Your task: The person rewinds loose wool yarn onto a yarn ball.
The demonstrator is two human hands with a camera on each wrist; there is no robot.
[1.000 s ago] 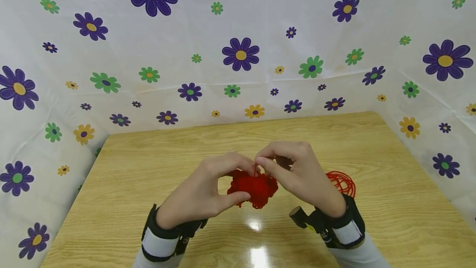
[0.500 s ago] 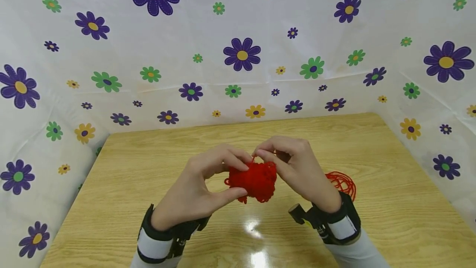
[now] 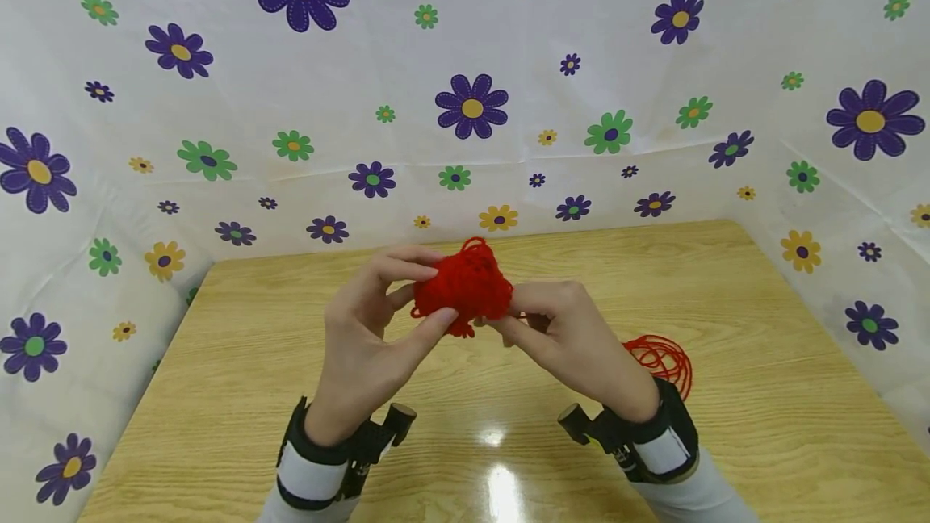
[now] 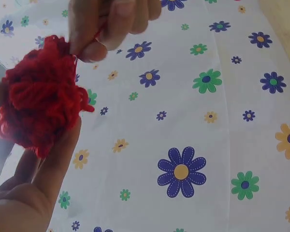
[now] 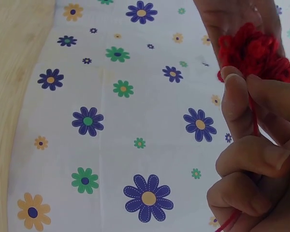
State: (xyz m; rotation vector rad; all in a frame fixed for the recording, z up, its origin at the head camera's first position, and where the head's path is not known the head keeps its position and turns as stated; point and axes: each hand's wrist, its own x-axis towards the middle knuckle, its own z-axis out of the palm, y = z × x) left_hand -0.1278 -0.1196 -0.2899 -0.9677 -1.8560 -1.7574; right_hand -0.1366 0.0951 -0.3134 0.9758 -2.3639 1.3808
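A fuzzy ball of red yarn [image 3: 465, 285] with loose loops sticking out is held up above the table. My left hand [image 3: 378, 329] grips it from the left, thumb at the near side and fingers behind. In the left wrist view the yarn ball [image 4: 41, 96] fills the space between thumb and fingers. My right hand [image 3: 574, 337] is at the ball's lower right edge. The right wrist view shows its thumb and index finger pinching a red yarn strand [image 5: 253, 113] close to the ball, with the strand running down through the curled fingers.
A loose coil of red yarn [image 3: 664, 361] lies on the wooden table [image 3: 291, 305] behind the right wrist. Flower-printed white sheeting [image 3: 407, 63] walls off the back and both sides. Each wrist wears a black strap with a camera mount [image 3: 400, 422].
Both hands turned the yarn ball, which rose and shifted left. My right hand went from the ball's top, where it drew a strand upward, down to its lower right side.
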